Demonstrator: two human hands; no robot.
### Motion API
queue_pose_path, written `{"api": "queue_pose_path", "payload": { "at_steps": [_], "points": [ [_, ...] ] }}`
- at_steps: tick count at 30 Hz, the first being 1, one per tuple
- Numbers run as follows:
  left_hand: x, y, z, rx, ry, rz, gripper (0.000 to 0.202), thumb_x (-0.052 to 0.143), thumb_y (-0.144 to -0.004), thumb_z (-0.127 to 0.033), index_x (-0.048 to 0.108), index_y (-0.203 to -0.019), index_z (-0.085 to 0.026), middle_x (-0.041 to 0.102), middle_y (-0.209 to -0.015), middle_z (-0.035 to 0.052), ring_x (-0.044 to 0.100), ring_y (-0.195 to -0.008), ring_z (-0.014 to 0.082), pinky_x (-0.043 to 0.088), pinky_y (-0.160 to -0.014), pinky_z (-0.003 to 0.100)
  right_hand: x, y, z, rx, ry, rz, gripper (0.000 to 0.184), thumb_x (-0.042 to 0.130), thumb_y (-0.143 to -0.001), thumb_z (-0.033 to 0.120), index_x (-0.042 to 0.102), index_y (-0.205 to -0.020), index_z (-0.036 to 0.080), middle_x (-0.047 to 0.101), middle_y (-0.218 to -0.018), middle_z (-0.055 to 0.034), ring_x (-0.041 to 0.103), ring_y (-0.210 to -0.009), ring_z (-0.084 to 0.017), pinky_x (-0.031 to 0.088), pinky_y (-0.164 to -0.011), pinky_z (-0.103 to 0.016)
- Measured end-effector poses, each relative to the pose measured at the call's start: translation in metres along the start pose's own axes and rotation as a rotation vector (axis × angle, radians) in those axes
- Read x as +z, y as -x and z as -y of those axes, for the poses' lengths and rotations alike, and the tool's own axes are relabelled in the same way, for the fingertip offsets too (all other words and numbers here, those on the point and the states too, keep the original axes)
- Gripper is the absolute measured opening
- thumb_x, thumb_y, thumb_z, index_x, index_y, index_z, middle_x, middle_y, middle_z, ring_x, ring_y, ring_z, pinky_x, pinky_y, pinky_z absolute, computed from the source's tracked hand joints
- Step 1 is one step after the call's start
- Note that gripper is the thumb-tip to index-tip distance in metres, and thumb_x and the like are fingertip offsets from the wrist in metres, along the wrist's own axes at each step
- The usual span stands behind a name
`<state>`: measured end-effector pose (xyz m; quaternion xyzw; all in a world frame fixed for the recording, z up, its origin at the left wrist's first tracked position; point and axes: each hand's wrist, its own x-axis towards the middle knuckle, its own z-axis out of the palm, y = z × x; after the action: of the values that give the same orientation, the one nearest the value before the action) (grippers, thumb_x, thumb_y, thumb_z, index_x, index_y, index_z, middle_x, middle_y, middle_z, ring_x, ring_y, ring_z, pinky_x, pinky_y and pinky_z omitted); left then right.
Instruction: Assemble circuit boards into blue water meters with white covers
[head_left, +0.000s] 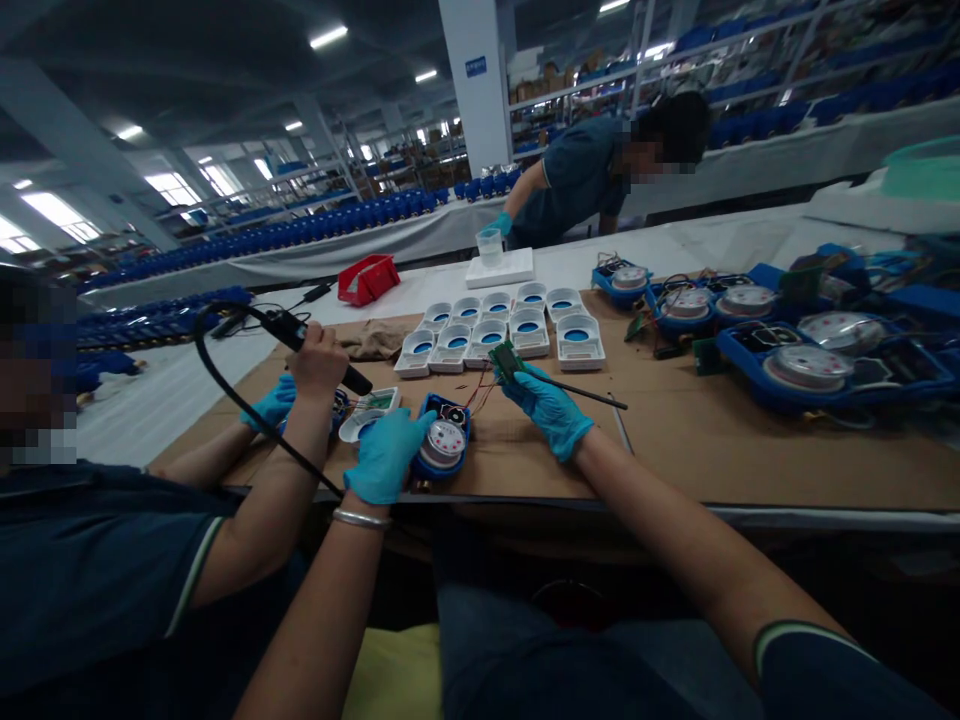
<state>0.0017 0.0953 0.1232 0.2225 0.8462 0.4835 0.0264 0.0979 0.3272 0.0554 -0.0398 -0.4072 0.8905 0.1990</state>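
Observation:
My left hand point(388, 452), in a blue glove, grips the side of a blue meter housing point(444, 440) with a round white dial, lying on the brown cardboard mat point(675, 440). My right hand point(546, 405), also gloved, pinches a small green circuit board point(505, 359) and a thin black rod that points right. Red wires run from the board down to the housing.
A co-worker at my left holds a black corded tool point(300, 335) over another meter. White lids with blue centres point(502, 335) lie in rows beyond. Several blue meters point(810, 365) fill the right side. A red bin point(367, 278) and a person in a blue glove are farther back.

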Motion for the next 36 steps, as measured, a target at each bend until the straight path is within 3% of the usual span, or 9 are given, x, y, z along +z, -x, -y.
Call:
{"api": "queue_pose_path", "payload": {
  "at_steps": [3, 6, 8, 11, 15, 18, 22, 25, 36],
  "points": [
    [0.02, 0.003, -0.022, 0.137, -0.31, -0.116, 0.037, 0.073, -0.074, -0.03, 0.066, -0.106, -0.011, 0.065, -0.111, 0.0198, 0.042, -0.133, 0.0438, 0.026, -0.112, 0.06, -0.003, -0.001, 0.003, 0.016, 0.004, -0.017, 0.04, 0.076, -0.071, 0.034, 0.071, -0.111, 0.028, 0.069, -0.124, -0.0011, 0.065, -0.113, -0.02, 0.05, -0.102, -0.036],
    [0.054, 0.003, -0.044, 0.343, -0.321, -0.044, 0.06, 0.071, -0.078, -0.03, 0.054, -0.134, -0.017, 0.053, -0.139, 0.0167, 0.039, -0.138, 0.0359, 0.023, -0.118, 0.051, -0.003, -0.002, 0.006, 0.033, 0.023, 0.04, 0.043, 0.077, -0.07, 0.034, 0.071, -0.112, 0.028, 0.07, -0.121, -0.0007, 0.066, -0.11, -0.02, 0.05, -0.102, -0.037],
    [0.076, 0.0, -0.053, 0.42, -0.196, 0.044, 0.061, 0.069, -0.081, -0.031, 0.05, -0.137, -0.021, 0.05, -0.144, 0.0118, 0.042, -0.137, 0.0299, 0.028, -0.117, 0.043, -0.005, -0.004, 0.007, 0.027, 0.011, 0.09, 0.042, 0.079, -0.068, 0.033, 0.073, -0.109, 0.028, 0.071, -0.119, 0.0002, 0.066, -0.109, -0.019, 0.049, -0.102, -0.035],
    [0.093, -0.004, -0.057, 0.369, -0.025, 0.163, 0.04, 0.063, -0.086, -0.031, 0.059, -0.125, -0.021, 0.061, -0.128, 0.0082, 0.057, -0.118, 0.0236, 0.041, -0.105, 0.038, -0.011, -0.007, 0.004, 0.022, -0.037, 0.118, 0.041, 0.081, -0.067, 0.031, 0.074, -0.107, 0.027, 0.072, -0.115, 0.0005, 0.066, -0.105, -0.017, 0.05, -0.099, -0.032],
    [0.096, -0.008, -0.051, 0.259, 0.035, 0.143, 0.02, 0.064, -0.085, -0.032, 0.066, -0.1, -0.019, 0.068, -0.1, 0.0039, 0.061, -0.094, 0.0185, 0.046, -0.091, 0.033, -0.018, -0.01, -0.002, 0.038, -0.027, 0.081, 0.041, 0.08, -0.069, 0.033, 0.073, -0.109, 0.027, 0.073, -0.113, -0.0002, 0.067, -0.1, -0.017, 0.052, -0.092, -0.032],
    [0.094, -0.011, -0.049, 0.148, 0.168, 0.223, 0.015, 0.066, -0.082, -0.03, 0.067, -0.093, -0.019, 0.067, -0.089, 0.001, 0.058, -0.082, 0.0148, 0.046, -0.079, 0.028, -0.018, -0.01, -0.003, 0.011, 0.054, 0.074, 0.038, 0.079, -0.071, 0.037, 0.073, -0.108, 0.026, 0.073, -0.11, -0.0008, 0.066, -0.099, -0.018, 0.052, -0.09, -0.032],
    [0.088, -0.017, -0.047, -0.028, 0.379, 0.325, 0.012, 0.068, -0.078, -0.026, 0.068, -0.085, -0.016, 0.065, -0.079, 0.0004, 0.054, -0.069, 0.0108, 0.042, -0.065, 0.023, -0.016, -0.009, 0.002, -0.034, 0.139, 0.121, 0.037, 0.075, -0.076, 0.04, 0.073, -0.108, 0.024, 0.074, -0.103, -0.0014, 0.066, -0.091, -0.016, 0.053, -0.086, -0.03],
    [0.083, -0.021, -0.041, -0.122, 0.474, 0.35, 0.016, 0.071, -0.076, -0.027, 0.07, -0.088, -0.016, 0.066, -0.081, 0.0014, 0.055, -0.068, 0.0102, 0.041, -0.064, 0.022, -0.014, -0.008, 0.005, -0.077, 0.157, 0.081, 0.035, 0.073, -0.077, 0.04, 0.073, -0.109, 0.025, 0.074, -0.103, -0.0007, 0.065, -0.089, -0.015, 0.053, -0.085, -0.03],
    [0.079, -0.021, -0.032, -0.127, 0.515, 0.338, 0.018, 0.071, -0.077, -0.028, 0.071, -0.092, -0.017, 0.068, -0.083, 0.0019, 0.058, -0.072, 0.0107, 0.042, -0.065, 0.022, -0.011, -0.006, 0.008, -0.115, 0.148, 0.054, 0.029, 0.072, -0.078, 0.034, 0.074, -0.106, 0.025, 0.072, -0.108, -0.0006, 0.063, -0.092, -0.014, 0.052, -0.083, -0.027]
  ]
}}
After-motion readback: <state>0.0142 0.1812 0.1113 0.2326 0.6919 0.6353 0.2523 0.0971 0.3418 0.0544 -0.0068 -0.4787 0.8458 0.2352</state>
